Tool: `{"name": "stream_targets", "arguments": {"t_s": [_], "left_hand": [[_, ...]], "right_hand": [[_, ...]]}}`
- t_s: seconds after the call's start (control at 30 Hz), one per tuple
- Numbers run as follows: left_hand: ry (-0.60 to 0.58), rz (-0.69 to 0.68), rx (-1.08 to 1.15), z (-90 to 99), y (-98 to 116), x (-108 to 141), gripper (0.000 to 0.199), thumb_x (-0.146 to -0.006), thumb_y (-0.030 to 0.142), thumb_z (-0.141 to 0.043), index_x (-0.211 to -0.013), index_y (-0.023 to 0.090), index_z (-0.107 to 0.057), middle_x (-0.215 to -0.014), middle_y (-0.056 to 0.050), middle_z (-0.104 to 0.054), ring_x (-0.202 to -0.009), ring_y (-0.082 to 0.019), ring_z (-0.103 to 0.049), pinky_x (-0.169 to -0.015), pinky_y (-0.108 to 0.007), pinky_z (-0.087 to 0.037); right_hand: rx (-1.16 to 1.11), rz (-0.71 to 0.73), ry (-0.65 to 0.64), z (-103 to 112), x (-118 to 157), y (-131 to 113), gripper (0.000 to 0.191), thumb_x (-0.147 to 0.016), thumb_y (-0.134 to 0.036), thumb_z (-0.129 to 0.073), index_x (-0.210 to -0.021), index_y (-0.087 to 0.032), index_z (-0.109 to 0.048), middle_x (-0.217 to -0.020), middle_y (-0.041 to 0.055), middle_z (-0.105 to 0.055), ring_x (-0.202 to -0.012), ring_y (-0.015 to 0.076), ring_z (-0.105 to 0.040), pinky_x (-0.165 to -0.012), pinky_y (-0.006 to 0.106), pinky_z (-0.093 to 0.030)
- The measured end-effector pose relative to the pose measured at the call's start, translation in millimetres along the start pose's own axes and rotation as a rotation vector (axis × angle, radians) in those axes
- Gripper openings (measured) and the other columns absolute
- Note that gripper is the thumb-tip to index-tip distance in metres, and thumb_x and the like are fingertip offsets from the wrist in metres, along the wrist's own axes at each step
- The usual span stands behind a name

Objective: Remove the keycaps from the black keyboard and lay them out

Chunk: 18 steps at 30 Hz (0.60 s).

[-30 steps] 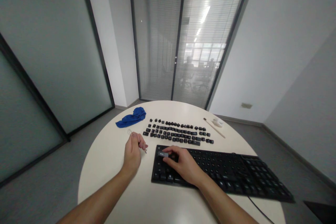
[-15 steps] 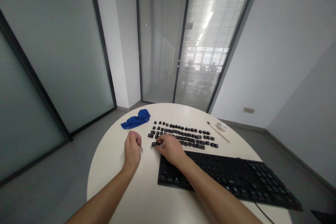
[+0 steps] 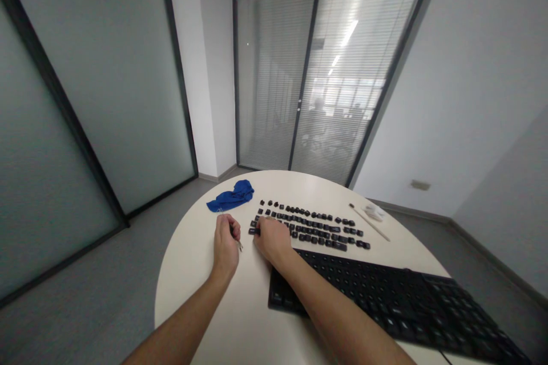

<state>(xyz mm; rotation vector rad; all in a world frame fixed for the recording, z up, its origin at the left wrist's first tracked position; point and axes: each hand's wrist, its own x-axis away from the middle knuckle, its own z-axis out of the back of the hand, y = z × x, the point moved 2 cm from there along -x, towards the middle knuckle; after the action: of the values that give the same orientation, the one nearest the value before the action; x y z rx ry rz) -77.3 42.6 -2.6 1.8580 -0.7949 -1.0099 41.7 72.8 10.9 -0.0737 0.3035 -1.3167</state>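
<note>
Hands, bare, two, as seen in the head view; clock read over the surface (image 3: 205, 319), 12 at its far edge.

Left hand (image 3: 226, 243): at 10 o'clock; curled into a fist around a thin wire tool (image 3: 240, 248); pale wire loop protruding on the 12 o'clock side of the fist, metal tip on the 4 o'clock side.

Right hand (image 3: 273, 238): at 11 o'clock, just beside the left; back uppermost, fingers bent and drawn together at a black keycap (image 3: 252, 231); fingertips partly hidden, impossible to tell whether gripping or merely touching.

Keycap: at the 9 o'clock end of the laid-out rows, near edge.

Loose keycaps (image 3: 314, 232): black, many, in several roughly parallel rows around 12 o'clock; partly covered by the right hand.

Keyboard (image 3: 377, 293): black, from the middle toward 4 o'clock; far section with many keys off, keys in place along the near edge and at the 4 o'clock end; right forearm across its 9 o'clock end.

Cable (image 3: 446, 358): dark, at 5 o'clock.

Cloth (image 3: 233, 196): blue, crumpled, at 11 o'clock.

Brush (image 3: 372, 223): slim, pale handle, dark head, at 1 o'clock.

White item (image 3: 374, 212): small, indistinct, just beside the brush.
</note>
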Motion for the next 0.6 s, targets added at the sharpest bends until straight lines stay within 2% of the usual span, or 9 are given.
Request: {"name": "stream_targets", "arguments": {"t_s": [0.4, 0.6], "left_hand": [[-0.065, 0.014, -0.024, -2.5, -5, 3, 0.031, -0.099, 0.04, -0.037, -0.076, 0.021, -0.045, -0.057, 0.006, -0.041, -0.05, -0.012, -0.039, -0.047, -0.02, -0.033], [-0.117, 0.016, 0.008, -6.4, -6, 9, 0.033, -0.099, 0.046, -0.039, -0.078, 0.022, -0.046, -0.058, 0.006, -0.044, -0.052, -0.012, -0.041, -0.049, -0.019, -0.035]], "right_hand": [[-0.049, 0.031, 0.004, -1, 3, 6, 0.019, -0.082, -0.029, -0.063, -0.099, -0.022, -0.066, -0.104, 0.0076, -0.069, -0.092, 0.0225, -0.067, -0.078, 0.031, -0.047], [-0.085, 0.04, -0.006, 11, 12, 17, 0.022, -0.082, -0.033, -0.064, -0.101, -0.022, -0.067, -0.106, 0.0073, -0.069, -0.095, 0.0227, -0.066, -0.08, 0.031, -0.046]]}}
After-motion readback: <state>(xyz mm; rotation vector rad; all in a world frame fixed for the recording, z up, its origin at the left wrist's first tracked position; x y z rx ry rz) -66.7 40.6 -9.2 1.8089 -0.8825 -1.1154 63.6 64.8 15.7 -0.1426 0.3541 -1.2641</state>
